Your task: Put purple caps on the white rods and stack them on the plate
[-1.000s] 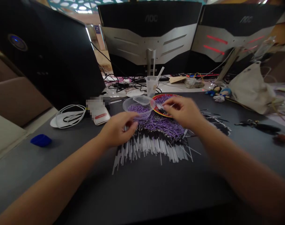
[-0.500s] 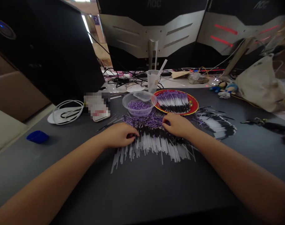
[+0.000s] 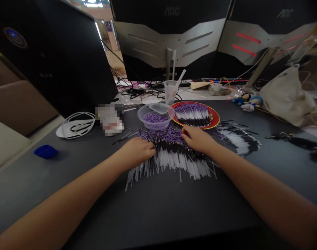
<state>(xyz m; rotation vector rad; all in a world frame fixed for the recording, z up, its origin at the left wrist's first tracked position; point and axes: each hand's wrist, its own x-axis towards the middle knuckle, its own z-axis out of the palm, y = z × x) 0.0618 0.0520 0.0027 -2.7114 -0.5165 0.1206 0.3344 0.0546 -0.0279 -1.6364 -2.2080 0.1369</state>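
A wide pile of thin pen refills (image 3: 171, 158), with translucent white tubes and black tips, fans out across the dark table before me. Small purple caps (image 3: 165, 133) lie heaped along its far side. My left hand (image 3: 137, 151) is closed at the pile's left end, fingers curled onto the black tips. Over the right part of the purple heap, my right hand (image 3: 197, 138) has thumb and fingers bent together. Whatever either hand pinches is hidden or too small to name. A clear plastic bowl (image 3: 141, 116) of purple caps and a red plate (image 3: 215, 119) bearing purple-capped refills stand just beyond.
More refills (image 3: 239, 140) lie to the right, near a bunch of keys (image 3: 285, 137). On the left are a blue cup-like piece (image 3: 46, 151) and a coiled white cable (image 3: 78, 125). A plastic cup with a straw (image 3: 170, 92) and monitors (image 3: 171, 34) stand behind.
My left hand's fingers have drawn closer together and the hand has turned slightly at the pile. My right hand stays nearly in place. The camera view has shifted a little.
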